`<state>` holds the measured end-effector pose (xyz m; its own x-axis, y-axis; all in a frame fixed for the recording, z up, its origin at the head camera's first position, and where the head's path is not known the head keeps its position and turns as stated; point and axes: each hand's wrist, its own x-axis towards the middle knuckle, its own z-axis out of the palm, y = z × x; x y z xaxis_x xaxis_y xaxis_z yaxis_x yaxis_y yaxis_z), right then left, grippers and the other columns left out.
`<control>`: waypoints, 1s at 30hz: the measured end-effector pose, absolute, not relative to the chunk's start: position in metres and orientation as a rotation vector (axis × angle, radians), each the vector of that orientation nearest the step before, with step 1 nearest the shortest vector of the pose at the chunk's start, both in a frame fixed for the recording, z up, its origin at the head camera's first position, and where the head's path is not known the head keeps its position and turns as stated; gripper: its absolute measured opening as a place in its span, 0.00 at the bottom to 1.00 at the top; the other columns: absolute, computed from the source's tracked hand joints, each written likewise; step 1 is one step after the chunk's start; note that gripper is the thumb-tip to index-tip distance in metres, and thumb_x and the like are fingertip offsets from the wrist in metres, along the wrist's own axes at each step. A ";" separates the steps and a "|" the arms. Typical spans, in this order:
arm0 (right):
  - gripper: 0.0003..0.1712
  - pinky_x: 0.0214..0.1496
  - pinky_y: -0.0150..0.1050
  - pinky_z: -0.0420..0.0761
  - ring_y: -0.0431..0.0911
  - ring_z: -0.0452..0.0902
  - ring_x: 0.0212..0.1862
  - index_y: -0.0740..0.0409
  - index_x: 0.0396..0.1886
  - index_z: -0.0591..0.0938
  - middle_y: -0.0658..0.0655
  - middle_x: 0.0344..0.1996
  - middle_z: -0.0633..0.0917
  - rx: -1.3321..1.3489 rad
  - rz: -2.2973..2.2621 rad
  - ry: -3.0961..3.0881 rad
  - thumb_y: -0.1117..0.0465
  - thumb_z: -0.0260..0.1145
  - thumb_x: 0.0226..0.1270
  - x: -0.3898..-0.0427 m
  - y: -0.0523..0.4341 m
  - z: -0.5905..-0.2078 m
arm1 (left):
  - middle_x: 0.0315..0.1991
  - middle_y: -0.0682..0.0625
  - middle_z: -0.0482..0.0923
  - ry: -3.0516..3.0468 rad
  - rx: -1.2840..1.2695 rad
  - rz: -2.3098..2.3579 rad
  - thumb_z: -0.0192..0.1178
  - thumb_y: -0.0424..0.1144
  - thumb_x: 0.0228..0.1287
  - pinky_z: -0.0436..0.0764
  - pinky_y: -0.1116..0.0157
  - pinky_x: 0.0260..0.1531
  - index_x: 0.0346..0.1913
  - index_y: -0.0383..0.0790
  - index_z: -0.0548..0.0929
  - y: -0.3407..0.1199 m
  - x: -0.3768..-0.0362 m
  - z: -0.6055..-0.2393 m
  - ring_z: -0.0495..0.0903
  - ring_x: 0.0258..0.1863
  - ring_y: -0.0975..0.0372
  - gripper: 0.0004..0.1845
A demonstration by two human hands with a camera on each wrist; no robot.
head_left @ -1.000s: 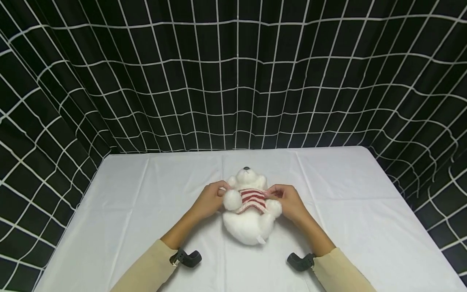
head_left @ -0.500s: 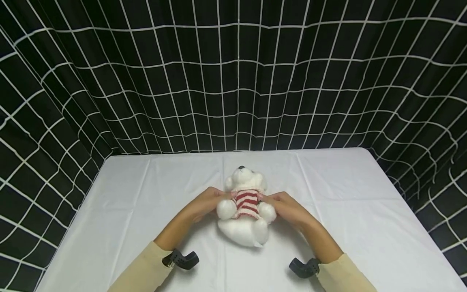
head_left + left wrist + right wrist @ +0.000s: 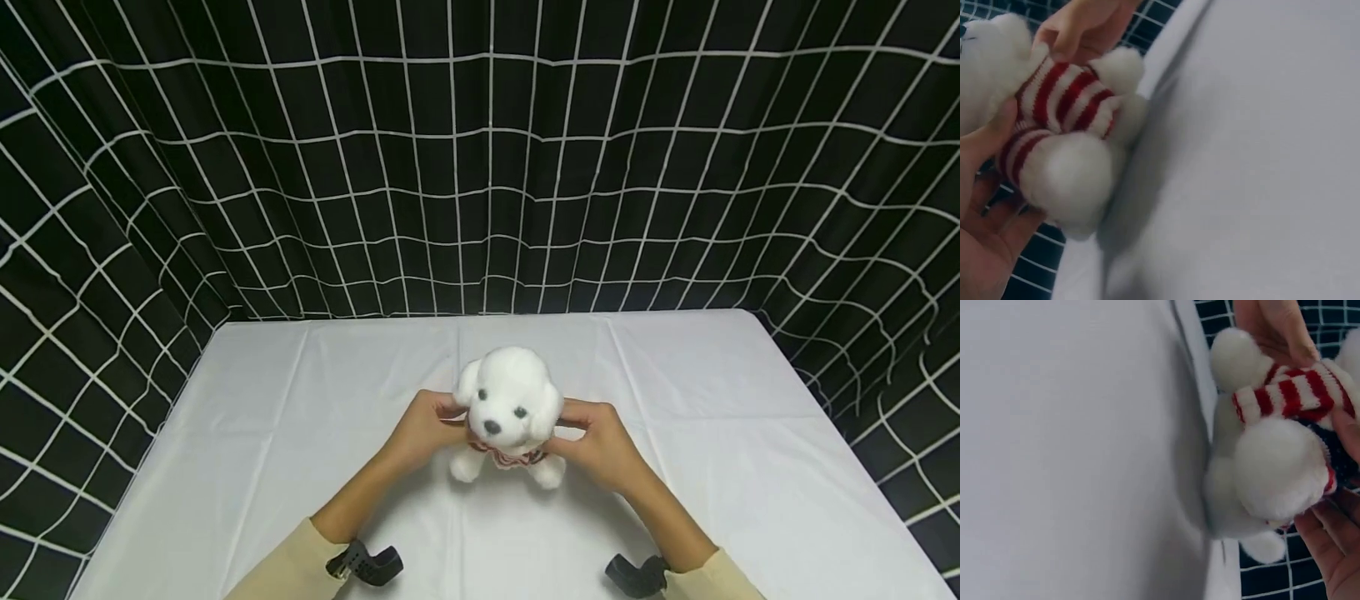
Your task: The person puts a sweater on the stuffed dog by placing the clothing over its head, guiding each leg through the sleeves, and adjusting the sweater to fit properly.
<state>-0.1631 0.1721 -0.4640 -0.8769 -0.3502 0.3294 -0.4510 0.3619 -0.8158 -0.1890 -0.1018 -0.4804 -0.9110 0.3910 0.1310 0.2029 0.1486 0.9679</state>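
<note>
A white stuffed toy dog [image 3: 516,379] with dark eyes and nose sits upright on the white-covered table, its face tipped toward the head camera. It wears a red-and-white striped knitted sweater [image 3: 1069,97], and the right wrist view also shows a dark blue patch [image 3: 1329,440] on it. My left hand [image 3: 423,432] grips the toy's side just below the head, thumb to the front. On the opposite side my right hand [image 3: 602,443] holds it the same way, fingers behind. The toy's round white paw [image 3: 1282,469] hangs beside the right fingers. In the head view the head hides most of the body.
White cloth with fold creases covers the table [image 3: 720,467]. Black curtains with a white grid pattern [image 3: 487,167] enclose the back and both sides. A dark wrist device [image 3: 367,562] sits on the left forearm, and another wrist device [image 3: 637,575] on the right.
The stuffed dog has gone from leaning back, nose up with its belly showing, to upright with its face toward the head camera. Both hands have stayed on its sides.
</note>
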 end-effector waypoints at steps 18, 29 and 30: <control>0.30 0.60 0.46 0.80 0.50 0.73 0.68 0.54 0.66 0.80 0.55 0.67 0.77 1.027 1.387 -2.523 0.73 0.69 0.64 -0.145 0.188 -0.473 | 0.66 0.50 0.77 2.373 0.988 1.612 0.69 0.33 0.64 0.83 0.60 0.51 0.61 0.42 0.84 -0.132 -0.168 -0.490 0.76 0.65 0.54 0.21; 0.25 0.36 0.37 0.77 0.38 0.73 0.31 0.53 0.59 0.86 0.43 0.30 0.79 0.779 0.874 -2.714 0.72 0.71 0.62 -0.159 0.162 -0.471 | 0.39 0.57 0.83 2.542 1.050 1.351 0.69 0.32 0.63 0.79 0.63 0.46 0.62 0.49 0.84 -0.113 -0.211 -0.497 0.79 0.42 0.65 0.23; 0.26 0.33 0.36 0.74 0.37 0.69 0.29 0.54 0.59 0.86 0.44 0.27 0.76 0.775 0.835 -2.725 0.72 0.71 0.60 -0.161 0.161 -0.471 | 0.38 0.57 0.82 2.565 1.070 1.322 0.70 0.34 0.62 0.79 0.64 0.45 0.62 0.50 0.84 -0.112 -0.212 -0.497 0.79 0.40 0.65 0.24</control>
